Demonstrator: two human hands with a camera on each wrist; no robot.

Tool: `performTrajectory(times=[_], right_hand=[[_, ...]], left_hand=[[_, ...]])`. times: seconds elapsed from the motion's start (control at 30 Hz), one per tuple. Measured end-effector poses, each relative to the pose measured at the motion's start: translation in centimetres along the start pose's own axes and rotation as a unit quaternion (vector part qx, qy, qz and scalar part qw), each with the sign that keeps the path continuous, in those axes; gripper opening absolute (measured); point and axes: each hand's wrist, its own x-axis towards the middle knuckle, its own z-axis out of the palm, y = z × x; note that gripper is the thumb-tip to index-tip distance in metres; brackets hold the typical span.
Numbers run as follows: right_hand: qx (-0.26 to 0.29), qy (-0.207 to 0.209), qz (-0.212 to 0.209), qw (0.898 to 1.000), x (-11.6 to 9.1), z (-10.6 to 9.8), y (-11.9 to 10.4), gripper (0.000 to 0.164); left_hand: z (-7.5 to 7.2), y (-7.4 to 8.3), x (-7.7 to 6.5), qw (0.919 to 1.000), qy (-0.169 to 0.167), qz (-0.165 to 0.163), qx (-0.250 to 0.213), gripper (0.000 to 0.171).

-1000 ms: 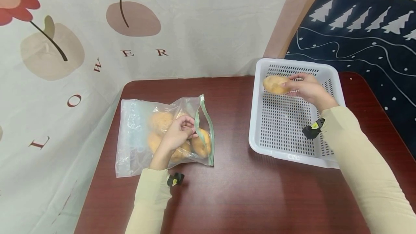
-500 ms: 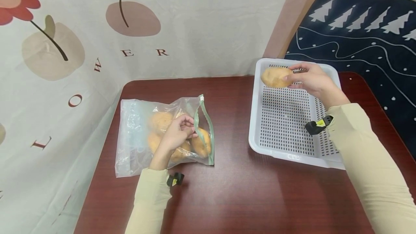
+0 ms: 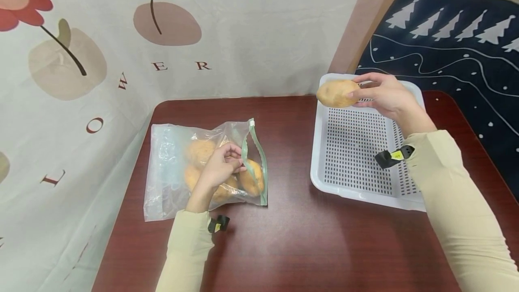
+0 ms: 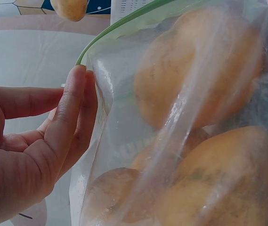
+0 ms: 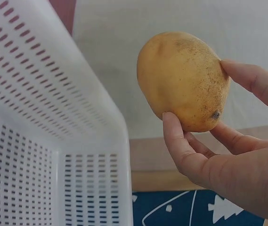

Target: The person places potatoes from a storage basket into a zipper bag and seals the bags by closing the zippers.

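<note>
My right hand (image 3: 387, 97) grips one end of a yellow potato (image 3: 336, 93) above the far left part of a white perforated basket (image 3: 318, 148). In the right wrist view, fingers and thumb pinch this potato (image 5: 181, 80), which is clear of the basket wall (image 5: 101, 94). On the left, a clear zip bag (image 3: 162, 170) with a green seal lies on its side, its mouth facing right and parted. Several potatoes (image 3: 201, 151) are inside it. My left hand (image 3: 220, 166) pinches the bag's upper layer by the green seal (image 4: 119, 23); part of that grip is hidden.
Under everything is a dark red table (image 3: 284, 238). The basket stands on its right part, and no potato shows inside it. A pale printed cloth (image 3: 259, 35) hangs behind the table, with a dark blue tree-patterned cloth (image 3: 446, 57) at the right.
My right hand has raised the potato from inside the basket and shifted it slightly left, to the basket's far left rim. The left hand and bag have stayed in place.
</note>
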Motion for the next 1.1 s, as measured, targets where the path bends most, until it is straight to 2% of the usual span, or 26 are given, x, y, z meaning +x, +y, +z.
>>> performTrajectory(times=[0.17,0.47,0.67,1.1], right_hand=[[0.010,-0.015,-0.016,1.000,-0.4,0.8,-0.2,0.053],[0.042,-0.034,-0.045,0.997,-0.6,3.0,0.2,0.041],[0.052,-0.045,-0.035,0.997,-0.5,4.7,0.8,0.040],[0.023,-0.091,-0.013,0.996,-0.8,8.5,2.6,0.051]], left_hand=[[0.1,-0.1,0.0,1.0000,0.002,-0.001,-0.004,0.017],[0.2,-0.1,0.1,1.0000,0.004,0.000,-0.008,0.017],[0.2,-0.1,0.1,1.0000,0.003,0.003,-0.008,0.017],[0.2,0.0,0.1,1.0000,0.002,-0.001,-0.006,0.017]])
